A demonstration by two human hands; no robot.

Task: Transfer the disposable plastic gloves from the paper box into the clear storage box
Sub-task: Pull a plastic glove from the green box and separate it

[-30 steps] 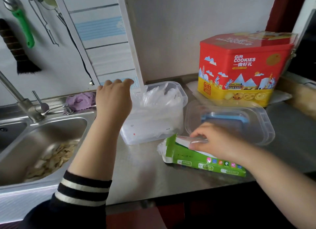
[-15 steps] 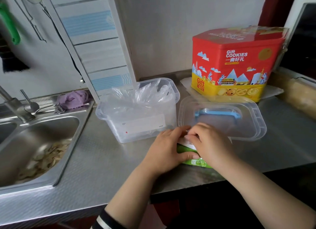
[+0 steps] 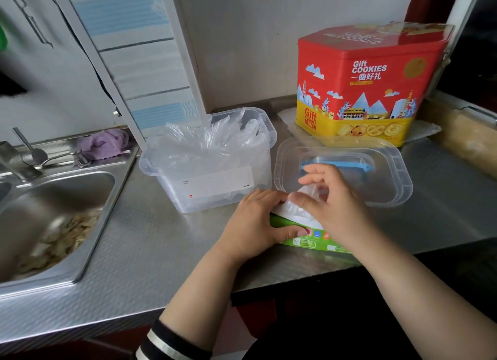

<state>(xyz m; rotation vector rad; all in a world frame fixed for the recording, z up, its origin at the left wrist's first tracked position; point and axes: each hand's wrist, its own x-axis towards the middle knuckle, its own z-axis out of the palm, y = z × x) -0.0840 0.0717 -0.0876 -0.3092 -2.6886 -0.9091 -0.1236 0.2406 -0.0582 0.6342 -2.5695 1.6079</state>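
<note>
Head view: gloves (image 3: 301, 206) between right fingers (image 3: 298, 200).

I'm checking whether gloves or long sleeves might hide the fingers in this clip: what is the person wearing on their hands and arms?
Both hands are bare: no gloves, rings or watch show on the left hand or the right hand. The left arm has a dark sleeve with white stripes at the cuff, pushed up the forearm. The right forearm is bare as far as the frame shows.
</note>
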